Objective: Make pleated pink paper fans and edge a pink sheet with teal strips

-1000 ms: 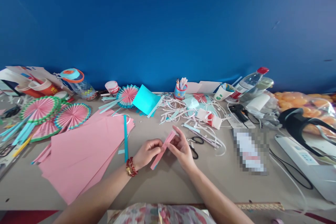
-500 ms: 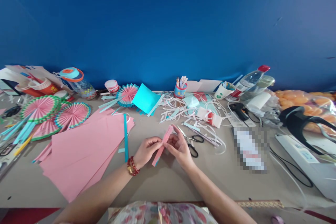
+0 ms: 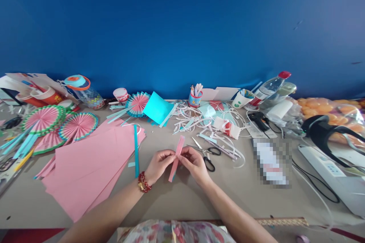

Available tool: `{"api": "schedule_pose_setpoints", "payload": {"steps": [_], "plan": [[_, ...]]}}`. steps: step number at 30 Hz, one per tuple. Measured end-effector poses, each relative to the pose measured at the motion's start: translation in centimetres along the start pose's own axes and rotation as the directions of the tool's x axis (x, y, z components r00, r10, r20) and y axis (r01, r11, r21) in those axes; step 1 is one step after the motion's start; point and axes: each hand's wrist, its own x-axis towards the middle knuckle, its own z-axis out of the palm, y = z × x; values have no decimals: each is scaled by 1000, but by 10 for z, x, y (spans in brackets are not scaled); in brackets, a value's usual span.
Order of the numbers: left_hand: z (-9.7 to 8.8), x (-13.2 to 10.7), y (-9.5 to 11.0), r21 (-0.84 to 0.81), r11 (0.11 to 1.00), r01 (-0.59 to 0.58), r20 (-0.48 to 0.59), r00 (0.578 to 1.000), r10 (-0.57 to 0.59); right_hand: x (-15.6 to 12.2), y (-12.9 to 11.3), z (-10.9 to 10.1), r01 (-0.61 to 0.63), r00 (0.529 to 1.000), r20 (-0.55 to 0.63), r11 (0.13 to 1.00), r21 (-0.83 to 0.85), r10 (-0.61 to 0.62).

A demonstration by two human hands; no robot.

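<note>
A narrow folded pink paper strip (image 3: 176, 158) stands nearly upright between my two hands, just above the table (image 3: 182, 197). My left hand (image 3: 159, 165), with a red bead bracelet at the wrist, pinches the strip's middle from the left. From the right, my right hand (image 3: 195, 163) pinches the same spot with its fingers curled in. Black-handled scissors (image 3: 207, 156) lie just right of my right hand. Large pink paper sheets (image 3: 85, 167) and a teal strip (image 3: 136, 150) lie to the left.
Pink and teal paper fans (image 3: 57, 125) fill the far left. Paper scraps (image 3: 211, 121), a pen cup (image 3: 195, 98), a paper cup (image 3: 241, 99) and a water bottle (image 3: 269, 88) line the back. A glue gun (image 3: 261, 120), power strip (image 3: 325, 165) and cables sit right.
The pink strip has turned from a slant to nearly upright. My right hand's fingers slid down and closed in on its middle, beside my left hand.
</note>
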Motion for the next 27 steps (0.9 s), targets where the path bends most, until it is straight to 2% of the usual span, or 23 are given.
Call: {"api": "schedule_pose_setpoints", "payload": {"steps": [3,10,18,27], "plan": [[1,0,-1,17,1000,1,-19,1000,0,-1,-1,0,21,1000,3,998,-60,-21],[2,0,-2,48,999,0,-51,999,2,-2,-3,1,64,997,-33,995,-82,-66],[2,1,-3,65,998,11,-44,999,-8,0,-5,-1,154,986,-31,970,-189,-162],[2,3,2,42,998,44,-27,999,-43,4,0,-3,168,984,-41,978,-128,-174]]}}
